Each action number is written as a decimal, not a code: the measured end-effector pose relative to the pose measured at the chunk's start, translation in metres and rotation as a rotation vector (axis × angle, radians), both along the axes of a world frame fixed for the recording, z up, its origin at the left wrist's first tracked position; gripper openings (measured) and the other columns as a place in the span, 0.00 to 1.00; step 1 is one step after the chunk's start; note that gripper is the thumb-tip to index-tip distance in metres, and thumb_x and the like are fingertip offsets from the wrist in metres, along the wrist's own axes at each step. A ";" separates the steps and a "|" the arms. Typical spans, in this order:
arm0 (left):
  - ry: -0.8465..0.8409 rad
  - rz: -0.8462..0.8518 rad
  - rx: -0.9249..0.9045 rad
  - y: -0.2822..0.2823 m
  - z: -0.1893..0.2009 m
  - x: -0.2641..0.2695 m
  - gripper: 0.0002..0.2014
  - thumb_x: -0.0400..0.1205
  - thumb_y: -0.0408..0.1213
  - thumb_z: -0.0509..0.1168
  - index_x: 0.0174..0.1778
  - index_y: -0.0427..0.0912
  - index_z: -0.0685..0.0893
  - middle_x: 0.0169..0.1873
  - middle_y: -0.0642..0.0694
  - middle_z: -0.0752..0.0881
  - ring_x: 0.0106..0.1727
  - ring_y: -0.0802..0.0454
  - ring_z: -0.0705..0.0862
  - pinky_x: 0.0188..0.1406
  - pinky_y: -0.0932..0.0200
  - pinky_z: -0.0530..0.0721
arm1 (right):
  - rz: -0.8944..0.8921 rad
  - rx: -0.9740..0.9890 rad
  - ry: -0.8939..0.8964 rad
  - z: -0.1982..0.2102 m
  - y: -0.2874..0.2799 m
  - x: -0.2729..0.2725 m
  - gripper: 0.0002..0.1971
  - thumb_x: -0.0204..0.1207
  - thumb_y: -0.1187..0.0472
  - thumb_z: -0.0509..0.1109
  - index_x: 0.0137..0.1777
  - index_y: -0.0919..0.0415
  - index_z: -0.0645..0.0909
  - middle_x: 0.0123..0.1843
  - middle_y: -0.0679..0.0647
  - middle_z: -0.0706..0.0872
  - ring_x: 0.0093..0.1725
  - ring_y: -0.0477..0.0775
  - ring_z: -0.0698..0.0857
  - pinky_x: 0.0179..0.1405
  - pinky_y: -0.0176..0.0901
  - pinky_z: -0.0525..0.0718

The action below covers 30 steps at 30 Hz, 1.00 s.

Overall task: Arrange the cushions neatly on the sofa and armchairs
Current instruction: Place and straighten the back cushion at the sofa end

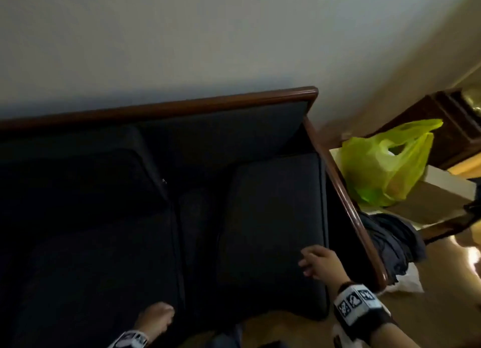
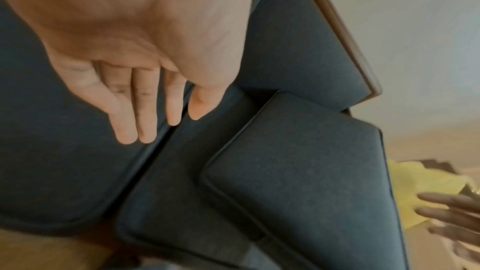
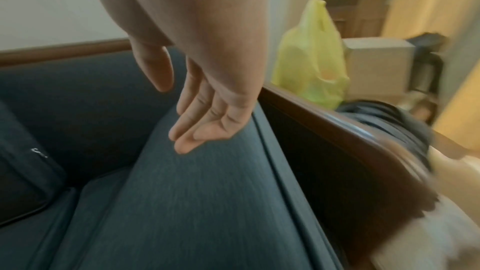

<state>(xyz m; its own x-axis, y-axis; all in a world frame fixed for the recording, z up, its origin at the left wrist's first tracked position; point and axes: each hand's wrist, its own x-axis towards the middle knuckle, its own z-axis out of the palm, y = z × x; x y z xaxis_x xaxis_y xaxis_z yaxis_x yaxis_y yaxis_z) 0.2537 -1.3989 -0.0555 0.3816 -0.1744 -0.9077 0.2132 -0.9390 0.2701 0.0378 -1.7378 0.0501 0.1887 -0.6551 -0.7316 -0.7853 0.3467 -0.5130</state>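
Note:
A dark blue sofa with a brown wooden frame (image 1: 182, 104) fills the head view. A loose dark blue cushion (image 1: 270, 230) lies flat on its right seat, against the armrest, seen also in the left wrist view as cushion (image 2: 298, 171). A back cushion (image 1: 73, 170) with a zip pull leans at the left. My right hand (image 1: 317, 264) hovers over the loose cushion's near right corner, fingers relaxed and holding nothing (image 3: 197, 130). My left hand (image 1: 156, 319) is at the sofa's front edge, its straight fingers (image 2: 145, 126) over the seam between the seat cushions, holding nothing.
The wooden armrest (image 1: 346, 204) bounds the sofa on the right. Beyond it stand a green plastic bag (image 1: 387, 165), a cardboard box (image 3: 376, 63) and a dark wooden cabinet (image 1: 455, 123). Dark cloth (image 1: 395, 243) lies beside the armrest. A pale wall rises behind the sofa.

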 end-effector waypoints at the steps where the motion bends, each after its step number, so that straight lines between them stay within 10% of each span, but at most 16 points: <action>1: 0.003 -0.013 -0.024 -0.022 0.007 -0.006 0.10 0.79 0.42 0.67 0.32 0.46 0.85 0.32 0.47 0.88 0.37 0.48 0.87 0.46 0.58 0.83 | 0.066 -0.025 -0.004 0.001 -0.015 0.020 0.05 0.82 0.66 0.66 0.46 0.60 0.83 0.37 0.60 0.88 0.23 0.47 0.83 0.18 0.31 0.74; 7: 0.076 0.035 -0.075 -0.086 -0.024 -0.032 0.02 0.79 0.45 0.67 0.43 0.55 0.85 0.53 0.45 0.90 0.61 0.43 0.87 0.62 0.54 0.81 | 0.429 -0.252 0.100 0.006 -0.094 0.142 0.05 0.78 0.61 0.70 0.51 0.57 0.86 0.48 0.56 0.86 0.51 0.55 0.81 0.48 0.39 0.72; 12: 0.195 0.385 0.029 -0.126 -0.050 -0.058 0.39 0.76 0.58 0.69 0.78 0.36 0.71 0.76 0.36 0.75 0.76 0.38 0.74 0.74 0.50 0.73 | 0.601 -0.339 0.190 -0.033 -0.149 0.227 0.19 0.77 0.56 0.71 0.67 0.60 0.81 0.66 0.62 0.84 0.67 0.64 0.80 0.62 0.45 0.76; 18: 0.402 0.971 0.061 -0.146 -0.081 -0.087 0.46 0.67 0.59 0.79 0.77 0.42 0.71 0.74 0.41 0.75 0.73 0.37 0.74 0.58 0.44 0.81 | 0.777 -0.388 0.390 -0.085 -0.184 0.280 0.32 0.75 0.51 0.71 0.76 0.65 0.70 0.76 0.68 0.73 0.75 0.70 0.70 0.73 0.56 0.72; 30: 0.344 1.079 -0.021 -0.143 -0.100 -0.096 0.65 0.39 0.52 0.90 0.73 0.38 0.69 0.64 0.43 0.82 0.67 0.41 0.79 0.67 0.39 0.80 | 1.025 -0.473 0.544 -0.115 -0.197 0.278 0.39 0.71 0.38 0.70 0.78 0.57 0.66 0.77 0.61 0.73 0.78 0.65 0.68 0.77 0.65 0.57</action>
<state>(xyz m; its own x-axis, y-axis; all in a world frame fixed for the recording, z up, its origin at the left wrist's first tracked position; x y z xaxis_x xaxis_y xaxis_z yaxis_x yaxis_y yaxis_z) 0.1579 -1.5416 -0.1552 0.0724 0.0779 -0.9943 0.9751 -0.2150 0.0542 0.3156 -1.9353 -0.0652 0.5136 -0.6051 -0.6083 -0.7332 -0.6778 0.0551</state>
